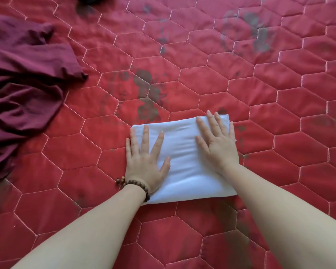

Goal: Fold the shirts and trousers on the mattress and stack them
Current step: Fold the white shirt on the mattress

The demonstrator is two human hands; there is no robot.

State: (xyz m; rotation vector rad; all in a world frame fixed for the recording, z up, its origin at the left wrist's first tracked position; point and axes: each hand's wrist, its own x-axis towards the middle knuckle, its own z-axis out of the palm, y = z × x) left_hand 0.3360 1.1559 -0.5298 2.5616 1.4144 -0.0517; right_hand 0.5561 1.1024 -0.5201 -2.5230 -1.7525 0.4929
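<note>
Under my fingers and out past them on every side runs the red quilted mattress, stitched in hexagons and blotched with dark stains. Far off beyond my left fingertips, well apart from them, I see a crumpled maroon garment, not yet folded; whether it is a shirt or trousers I cannot tell. A dark scrap shows at the top edge, too cropped to name.

Directly beneath both palms lies the folded white garment, a neat rectangle flat on the mattress. Its long axis runs from my left fingers to my right fingers, slightly tilted, the right end farther from me.

My left hand rests on its left end, fingers straight and spread, gripping nothing. My right hand lies the same way on the right end, fingertips reaching the far edge. A wooden bead bracelet circles the left wrist.

I judge the cloth light, soft and limp: it will sag and unfold if lifted by one corner. I would slide my fingers under both short ends and lift it level.
</note>
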